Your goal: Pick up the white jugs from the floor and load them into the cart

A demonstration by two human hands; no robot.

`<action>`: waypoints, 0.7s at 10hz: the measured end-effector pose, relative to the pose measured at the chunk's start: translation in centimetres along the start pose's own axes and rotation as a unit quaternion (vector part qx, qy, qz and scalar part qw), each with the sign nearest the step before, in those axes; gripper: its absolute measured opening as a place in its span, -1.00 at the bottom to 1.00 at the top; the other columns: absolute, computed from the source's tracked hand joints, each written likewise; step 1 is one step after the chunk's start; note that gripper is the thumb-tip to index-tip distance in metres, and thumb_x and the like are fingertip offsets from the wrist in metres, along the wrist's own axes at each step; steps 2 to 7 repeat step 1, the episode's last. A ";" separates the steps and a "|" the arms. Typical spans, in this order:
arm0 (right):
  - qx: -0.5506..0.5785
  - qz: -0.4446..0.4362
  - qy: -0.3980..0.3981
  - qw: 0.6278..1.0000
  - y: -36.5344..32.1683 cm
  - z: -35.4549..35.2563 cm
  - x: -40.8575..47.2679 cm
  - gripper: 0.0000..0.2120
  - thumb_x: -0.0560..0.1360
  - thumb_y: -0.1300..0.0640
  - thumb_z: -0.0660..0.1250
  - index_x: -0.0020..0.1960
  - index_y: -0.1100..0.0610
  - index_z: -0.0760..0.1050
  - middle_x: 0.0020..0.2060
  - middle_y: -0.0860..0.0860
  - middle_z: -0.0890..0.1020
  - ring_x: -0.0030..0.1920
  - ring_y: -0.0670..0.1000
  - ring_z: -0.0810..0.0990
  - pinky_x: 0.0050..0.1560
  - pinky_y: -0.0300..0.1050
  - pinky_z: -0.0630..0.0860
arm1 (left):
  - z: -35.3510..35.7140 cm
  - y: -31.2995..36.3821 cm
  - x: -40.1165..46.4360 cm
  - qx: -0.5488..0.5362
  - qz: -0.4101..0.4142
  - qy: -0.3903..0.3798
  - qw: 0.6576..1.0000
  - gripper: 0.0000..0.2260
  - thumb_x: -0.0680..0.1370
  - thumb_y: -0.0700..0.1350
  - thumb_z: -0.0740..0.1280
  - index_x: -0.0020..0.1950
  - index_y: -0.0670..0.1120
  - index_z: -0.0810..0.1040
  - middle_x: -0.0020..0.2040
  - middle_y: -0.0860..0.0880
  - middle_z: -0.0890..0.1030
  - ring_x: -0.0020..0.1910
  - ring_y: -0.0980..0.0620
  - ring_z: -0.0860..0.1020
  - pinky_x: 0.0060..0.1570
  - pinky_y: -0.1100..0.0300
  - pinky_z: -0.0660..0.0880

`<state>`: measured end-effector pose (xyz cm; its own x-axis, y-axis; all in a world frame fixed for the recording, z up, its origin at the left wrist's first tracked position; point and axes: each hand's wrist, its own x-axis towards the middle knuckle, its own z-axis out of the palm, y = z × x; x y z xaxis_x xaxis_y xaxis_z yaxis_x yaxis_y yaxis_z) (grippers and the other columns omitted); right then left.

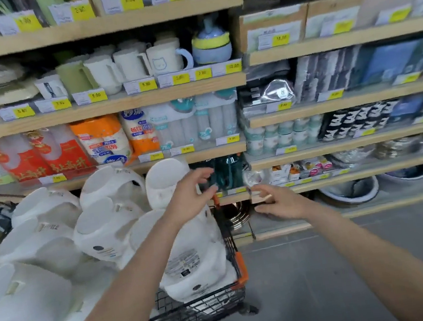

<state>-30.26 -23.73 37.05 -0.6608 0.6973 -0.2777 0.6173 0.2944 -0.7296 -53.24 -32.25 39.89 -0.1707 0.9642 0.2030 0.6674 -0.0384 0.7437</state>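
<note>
Several white jugs [106, 229] lie piled in a black wire cart [198, 309] with orange corner caps, at the lower left. My left hand [191, 196] hovers above the cart's right side, over the jug [192, 266] nearest the rim, with its fingers spread and holding nothing. My right hand [278, 202] is stretched out to the right of the cart, in front of the low shelf, fingers relaxed and empty. No jug shows on the floor.
Wooden store shelves [115, 103] stacked with mugs, paper cups, packets and yellow price tags stand directly behind the cart. Basins and bowls [350, 189] sit on the bottom shelf at right. Grey floor [317, 281] stretches to the right of the cart.
</note>
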 end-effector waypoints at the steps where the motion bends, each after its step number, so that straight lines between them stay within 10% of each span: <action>1: 0.036 0.063 0.054 0.996 5.0 -3.1 -2.4 -0.49 0.50 -0.04 0.35 0.40 -0.14 0.28 0.23 0.03 0.46 0.22 0.05 0.49 0.22 -0.05 0.44 | 5.4 3.0 3.0 0.007 0.007 -0.101 0.995 -0.60 0.48 -0.15 0.43 0.30 -0.04 0.47 0.17 0.00 0.52 0.12 0.09 0.50 0.13 0.25 0.42; 7: 0.036 0.063 0.054 0.996 5.0 -3.1 -2.4 -0.49 0.50 -0.04 0.35 0.40 -0.14 0.28 0.23 0.03 0.46 0.22 0.05 0.49 0.22 -0.05 0.44 | 5.4 3.0 3.0 0.007 0.007 -0.101 0.995 -0.60 0.48 -0.15 0.43 0.30 -0.04 0.47 0.17 0.00 0.52 0.12 0.09 0.50 0.13 0.25 0.42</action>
